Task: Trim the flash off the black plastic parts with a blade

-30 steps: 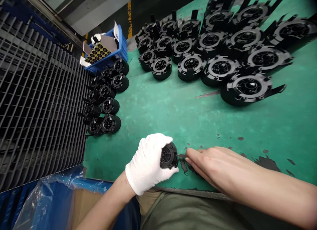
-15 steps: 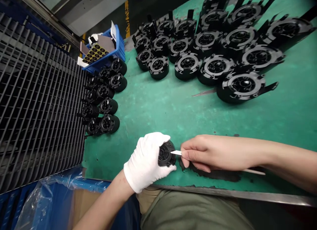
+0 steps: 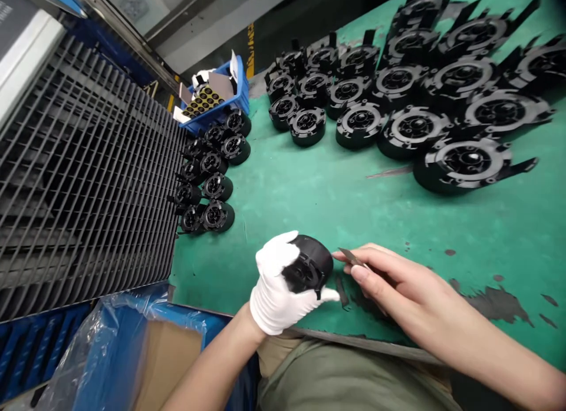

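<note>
My left hand (image 3: 279, 287), in a white glove, is wrapped round a small round black plastic part (image 3: 311, 265) just above the near edge of the green table (image 3: 309, 193). My bare right hand (image 3: 389, 278) sits right of the part, fingers pinched on a thin blade (image 3: 349, 256) whose tip points at the part's rim. Dark shavings (image 3: 342, 296) lie on the table under both hands.
Two rows of small black parts (image 3: 212, 175) line the table's left edge beside a slatted metal rack (image 3: 84, 181). Many larger black round parts (image 3: 411, 98) fill the far right. A blue bin (image 3: 214, 98) stands at the back. A box with plastic liner (image 3: 145, 352) sits near left.
My left hand has turned the black part so its rounded side faces up. My right hand has drawn the blade back slightly and tilted it. The view has shifted.
</note>
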Motion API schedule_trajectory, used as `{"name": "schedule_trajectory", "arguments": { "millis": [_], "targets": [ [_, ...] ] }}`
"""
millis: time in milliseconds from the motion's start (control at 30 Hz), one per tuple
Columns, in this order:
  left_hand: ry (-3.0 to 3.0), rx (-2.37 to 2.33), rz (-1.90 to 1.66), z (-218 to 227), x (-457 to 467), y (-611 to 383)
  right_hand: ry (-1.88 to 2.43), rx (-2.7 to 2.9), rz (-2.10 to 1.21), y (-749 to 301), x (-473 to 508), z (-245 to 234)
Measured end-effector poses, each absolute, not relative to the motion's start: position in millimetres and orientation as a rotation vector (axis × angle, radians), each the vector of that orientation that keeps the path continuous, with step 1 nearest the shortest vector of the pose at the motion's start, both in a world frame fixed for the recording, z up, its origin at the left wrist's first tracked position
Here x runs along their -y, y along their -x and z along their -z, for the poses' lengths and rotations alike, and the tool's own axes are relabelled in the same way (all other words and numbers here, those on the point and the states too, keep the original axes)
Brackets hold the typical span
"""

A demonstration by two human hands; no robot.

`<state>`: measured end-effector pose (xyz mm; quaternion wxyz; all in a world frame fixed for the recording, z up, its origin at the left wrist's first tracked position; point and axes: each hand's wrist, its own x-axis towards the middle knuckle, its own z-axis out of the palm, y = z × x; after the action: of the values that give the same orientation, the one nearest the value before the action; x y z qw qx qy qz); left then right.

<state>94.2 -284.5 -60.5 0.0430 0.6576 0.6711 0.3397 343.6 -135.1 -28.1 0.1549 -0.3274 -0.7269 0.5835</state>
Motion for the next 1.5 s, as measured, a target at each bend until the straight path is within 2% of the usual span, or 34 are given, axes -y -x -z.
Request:
{"name": "schedule_trajectory", "arguments": {
  "millis": [200,367,533,733,1000,1267,1500],
  "targets": [
    [-2.212,-1.745,-1.241,64.9,292.9,-97.4,0.837,2.114,-1.53,-344.3,141.5,33.2],
    [-2.21,-1.756,-0.998,51.6,299.1,-84.8,0.704,2.245,-1.422,-356.8,142.3,34.9],
    [-2.181,-1.748,-0.953,57.5,297.5,-80.3,0.762,2.302,-1.307,-360.5,141.2,33.4],
    [-2.047,-1.666,-0.909,62.1,298.5,-78.5,0.308,2.356,-0.976,-355.3,129.3,34.8],
    [-1.974,-1.681,-0.832,53.0,284.6,-85.5,0.206,2.543,-0.494,-348.1,121.0,25.0],
    [-2.002,-1.673,-0.801,45.8,278.8,-87.3,0.138,2.588,-0.405,-344.3,116.5,12.0],
    [-1.97,-1.672,-0.751,44.9,279.0,-89.3,0.109,2.627,-0.196,-343.8,124.1,2.5]
  ]
}}
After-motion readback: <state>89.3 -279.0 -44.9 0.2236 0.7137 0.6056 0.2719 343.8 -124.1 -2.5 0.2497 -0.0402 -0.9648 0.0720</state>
